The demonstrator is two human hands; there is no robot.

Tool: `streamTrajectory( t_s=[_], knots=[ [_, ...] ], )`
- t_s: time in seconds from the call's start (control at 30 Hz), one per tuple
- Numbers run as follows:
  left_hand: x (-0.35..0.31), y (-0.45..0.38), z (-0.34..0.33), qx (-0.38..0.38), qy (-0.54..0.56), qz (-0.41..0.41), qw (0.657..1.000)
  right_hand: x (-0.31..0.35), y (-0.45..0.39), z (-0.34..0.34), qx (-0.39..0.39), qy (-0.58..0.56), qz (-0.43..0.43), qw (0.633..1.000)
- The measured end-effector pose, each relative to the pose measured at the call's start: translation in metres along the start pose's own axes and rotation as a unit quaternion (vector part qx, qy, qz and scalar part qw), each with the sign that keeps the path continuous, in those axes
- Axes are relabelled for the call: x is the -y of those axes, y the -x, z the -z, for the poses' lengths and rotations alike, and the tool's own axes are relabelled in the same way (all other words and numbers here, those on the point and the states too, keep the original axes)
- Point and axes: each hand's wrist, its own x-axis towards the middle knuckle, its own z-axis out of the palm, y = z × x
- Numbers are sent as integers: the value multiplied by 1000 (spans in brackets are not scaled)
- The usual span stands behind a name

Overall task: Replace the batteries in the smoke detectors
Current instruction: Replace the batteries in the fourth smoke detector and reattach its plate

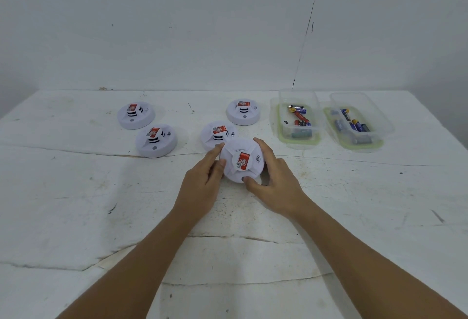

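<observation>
Now both hands, left hand (202, 182) and right hand (274, 184), grip the smoke detector (241, 160) between them.

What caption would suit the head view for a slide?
Both hands, left and right, grip one detector; four more and two battery boxes wait behind.

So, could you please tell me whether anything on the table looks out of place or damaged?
Nothing among the task items stands out. Only the white table covering looks worn: long cracks and scuffs cross it. The four resting smoke detectors sit flat, and both battery containers stand upright with nothing spilled.
</observation>
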Motion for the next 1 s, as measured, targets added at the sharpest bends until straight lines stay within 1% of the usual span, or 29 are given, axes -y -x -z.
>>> streamTrajectory(
  t_s=[1.0],
  knots=[
    [-2, 1, 2, 0, 2, 3, 1000, 3, 0, 1, 0, 6, -16, 1000]
  ],
)
